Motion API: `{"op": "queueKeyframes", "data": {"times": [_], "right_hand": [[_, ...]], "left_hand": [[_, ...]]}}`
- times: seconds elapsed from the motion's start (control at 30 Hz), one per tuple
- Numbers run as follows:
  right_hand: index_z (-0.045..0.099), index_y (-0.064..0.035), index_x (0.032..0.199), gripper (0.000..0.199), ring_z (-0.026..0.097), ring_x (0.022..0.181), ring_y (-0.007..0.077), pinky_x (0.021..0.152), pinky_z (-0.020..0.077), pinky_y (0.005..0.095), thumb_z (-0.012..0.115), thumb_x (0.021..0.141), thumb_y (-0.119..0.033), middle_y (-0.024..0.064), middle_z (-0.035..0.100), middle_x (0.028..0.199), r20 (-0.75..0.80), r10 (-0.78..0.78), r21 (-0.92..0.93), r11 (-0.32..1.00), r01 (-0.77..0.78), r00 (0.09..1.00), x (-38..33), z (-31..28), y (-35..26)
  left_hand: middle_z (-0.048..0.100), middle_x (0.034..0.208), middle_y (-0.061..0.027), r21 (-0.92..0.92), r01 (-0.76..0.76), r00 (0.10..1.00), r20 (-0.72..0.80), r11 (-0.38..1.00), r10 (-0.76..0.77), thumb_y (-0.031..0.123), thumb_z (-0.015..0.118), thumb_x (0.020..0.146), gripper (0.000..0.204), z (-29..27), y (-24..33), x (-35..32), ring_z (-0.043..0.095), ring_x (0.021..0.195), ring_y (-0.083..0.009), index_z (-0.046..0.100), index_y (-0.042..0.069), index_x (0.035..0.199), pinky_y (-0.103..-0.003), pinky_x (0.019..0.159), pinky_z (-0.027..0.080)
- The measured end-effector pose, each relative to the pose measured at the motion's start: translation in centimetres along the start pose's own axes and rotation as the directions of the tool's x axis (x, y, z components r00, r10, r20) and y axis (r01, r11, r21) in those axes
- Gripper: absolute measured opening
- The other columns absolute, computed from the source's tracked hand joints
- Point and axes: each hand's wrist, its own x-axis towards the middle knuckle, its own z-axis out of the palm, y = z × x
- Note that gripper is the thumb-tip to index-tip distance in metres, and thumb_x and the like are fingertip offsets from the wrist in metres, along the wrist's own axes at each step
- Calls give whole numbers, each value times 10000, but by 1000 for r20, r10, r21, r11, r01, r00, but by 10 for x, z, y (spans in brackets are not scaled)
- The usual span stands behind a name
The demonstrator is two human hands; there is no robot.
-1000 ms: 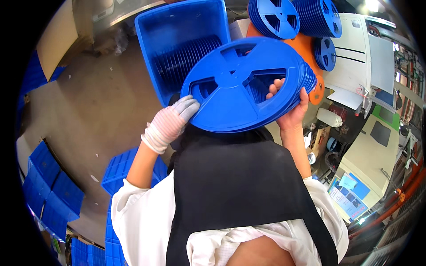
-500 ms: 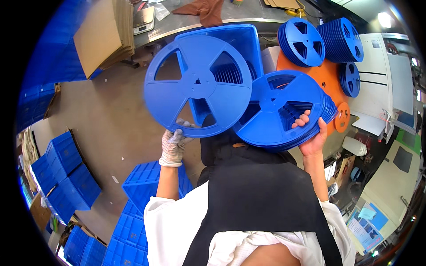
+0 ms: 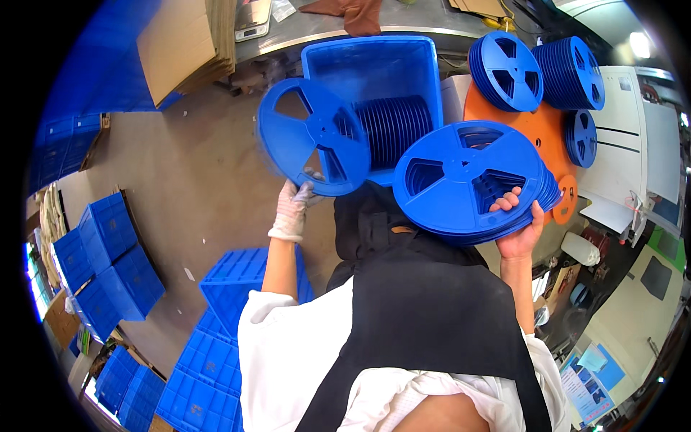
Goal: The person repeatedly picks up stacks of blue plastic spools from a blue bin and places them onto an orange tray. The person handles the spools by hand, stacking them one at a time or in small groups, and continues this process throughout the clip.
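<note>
My gloved left hand grips the lower rim of a single blue plastic reel, which is tilted beside a blue bin. Inside that bin, a row of blue reels stands on edge. My bare right hand is closed round the edge of a stack of blue reels, its fingertips coming through an opening in the top one. The stack is held out in front of my black apron, right of the bin.
An orange round board at the right carries more stacks of blue reels. Behind the bin runs a grey table. Flattened cardboard stands at the far left. Blue crates are piled near my left side.
My left hand has turned its reel from nearly face-on to a slant, exposing the reels in the bin. The view has shifted slightly; my right hand still holds the stack.
</note>
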Motion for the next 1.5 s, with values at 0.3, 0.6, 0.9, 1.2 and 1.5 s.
{"op": "queueKeyframes", "data": {"times": [0.3, 0.6, 0.9, 1.2, 1.5], "right_hand": [[523, -59, 1134, 403, 536, 876, 202, 902, 453, 417, 609, 864, -345, 56, 550, 932, -35, -37, 27, 999, 38, 999, -11, -13, -1], [519, -66, 1145, 420, 542, 886, 201, 905, 454, 414, 611, 864, -364, 53, 551, 934, -68, -106, 54, 993, 109, 992, -22, -25, -2], [512, -71, 1149, 425, 538, 885, 197, 909, 448, 407, 621, 860, -363, 44, 550, 936, -91, -109, 58, 992, 115, 990, -22, -25, 1], [531, -72, 1135, 409, 535, 889, 193, 902, 447, 399, 619, 862, -363, 39, 553, 932, -83, -87, 33, 995, 91, 993, -15, -16, 3], [529, -66, 1131, 404, 544, 869, 201, 898, 457, 409, 625, 859, -351, 50, 556, 926, -118, -59, 28, 998, 62, 991, -6, -7, 4]], "left_hand": [[696, 941, -106, 802, -32, 998, -5, 597, 60, 122, 699, 852, 313, -32, -73, 110, 647, 790, -191, 593, 21, 1129, -322, 735, 520], [642, 852, -39, 825, -46, 990, -39, 563, 139, 78, 732, 832, 332, -42, -125, 145, 567, 698, -126, 577, 25, 1121, -291, 627, 502], [611, 1109, -99, 702, 269, 963, -193, 660, -187, 143, 740, 861, 482, -13, -114, 169, 611, 894, -192, 507, 14, 1262, -337, 721, 562], [666, 956, -86, 749, 135, 989, -137, 649, -47, 221, 769, 825, 473, -30, -142, 165, 615, 801, -162, 567, 9, 1196, -311, 773, 519], [654, 1004, -101, 786, 296, 954, -212, 542, -213, 225, 755, 849, 494, -30, -118, 173, 626, 825, -177, 537, -3, 1230, -329, 678, 543]]}}
